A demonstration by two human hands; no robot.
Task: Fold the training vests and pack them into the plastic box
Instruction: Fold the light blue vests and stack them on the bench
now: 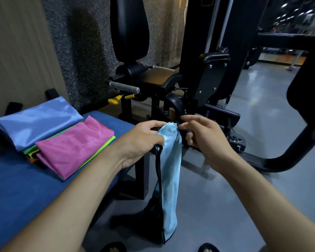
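Note:
A light blue training vest [171, 171] with black trim hangs down in front of me over the floor. My left hand [144, 140] grips its upper edge, fingers curled round the cloth and the black strap. My right hand [202, 131] pinches the black trim at the vest's top right. On the blue bench [22, 188] to my left lies a stack of folded vests: a pink one [75, 146] in front, a shiny blue one [38, 122] behind, with green and orange ones underneath. No plastic box is in view.
A black gym machine [153, 77] with a seat, grey handle and yellow levers stands right behind the hanging vest. Its curved black frame [298, 142] runs along the right. Grey floor [262, 99] stretches to the right. My feet in dark sandals show at the bottom edge.

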